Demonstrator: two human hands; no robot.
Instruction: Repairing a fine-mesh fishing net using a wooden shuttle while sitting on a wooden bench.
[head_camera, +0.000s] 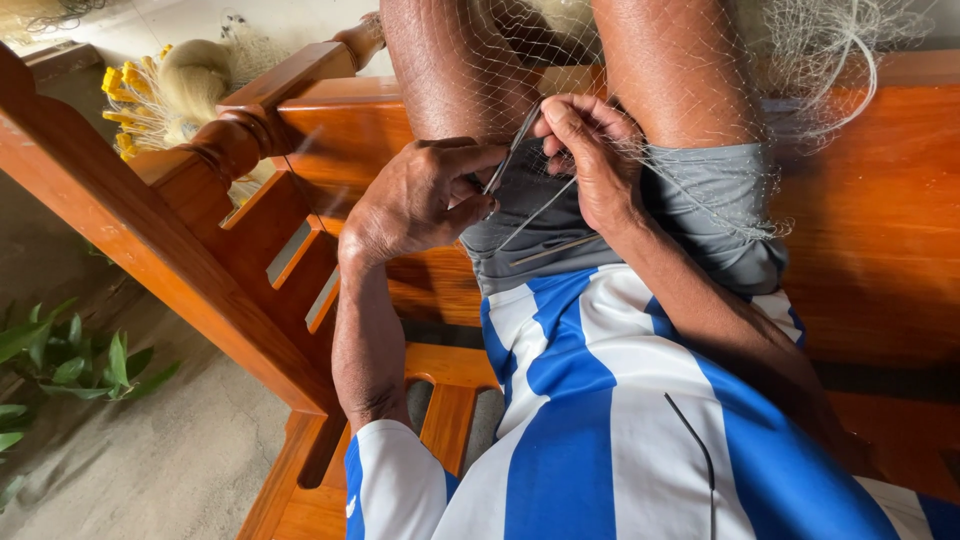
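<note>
A thin pale fishing net (690, 150) lies draped over my bare legs and grey shorts (700, 200) as I sit on a wooden bench. My left hand (420, 195) grips a slim grey netting needle (510, 155), its tip pointing up toward the mesh. My right hand (590, 150) pinches the net strands just beside the needle's tip, fingers closed. The two hands nearly touch over my lap. Thin lines run down from the hands across the shorts.
The orange-brown wooden bench (880, 200) has a turned armrest (250, 130) at my left. Behind the armrest lies bundled net with yellow floats (150, 100). A bunched net (830, 50) hangs at upper right. Green plant leaves (70, 360) stand on the concrete floor at lower left.
</note>
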